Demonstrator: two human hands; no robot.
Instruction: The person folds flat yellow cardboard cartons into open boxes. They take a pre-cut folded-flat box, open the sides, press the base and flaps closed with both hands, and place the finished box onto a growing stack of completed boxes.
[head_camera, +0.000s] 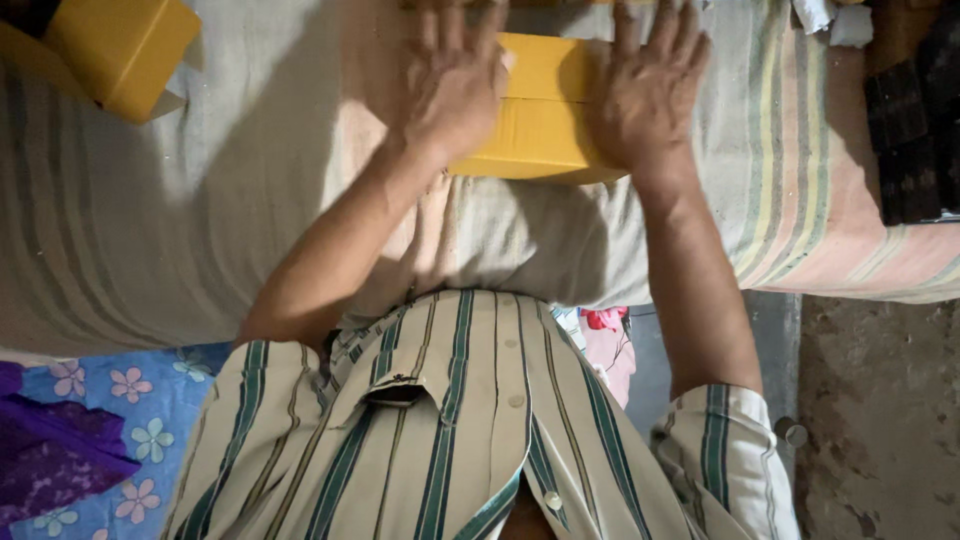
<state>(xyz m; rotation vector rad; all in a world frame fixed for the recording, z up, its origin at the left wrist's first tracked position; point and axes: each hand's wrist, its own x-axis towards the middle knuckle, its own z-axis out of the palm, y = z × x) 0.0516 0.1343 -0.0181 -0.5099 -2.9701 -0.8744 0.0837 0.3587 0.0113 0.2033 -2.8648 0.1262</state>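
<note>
At the far left, a second yellow box (118, 48) sits at the upper corner of the striped cloth (150, 220) that covers the work surface. It is well apart from both hands and partly cut off by the edge of the view. Below it, at the lower left, lies a blue flowered fabric (150, 400) with a purple cloth (50, 460) on top of it.

Moving toward the centre, the left hand (455, 85) rests palm down on the left part of the yellow cardboard box (540, 120). Its fingers are spread wide and laid flat along the top face; they are pressing, not gripping. The forearm runs back diagonally to the person's striped shirt (460, 430), which fills the lower middle of the view.

The yellow cardboard box lies flat on the striped cloth, in the upper middle of the view, between and under the two hands. A seam line crosses its top face from side to side. Its near edge and right near corner are exposed.

The right hand (650, 90) rests palm down on the right part of the box, fingers likewise spread wide and flat, with the palm over the right edge.

At the far right, dark block-like items (915, 130) lie on the cloth's coloured stripes. Below them is bare rough floor (880, 420).
</note>
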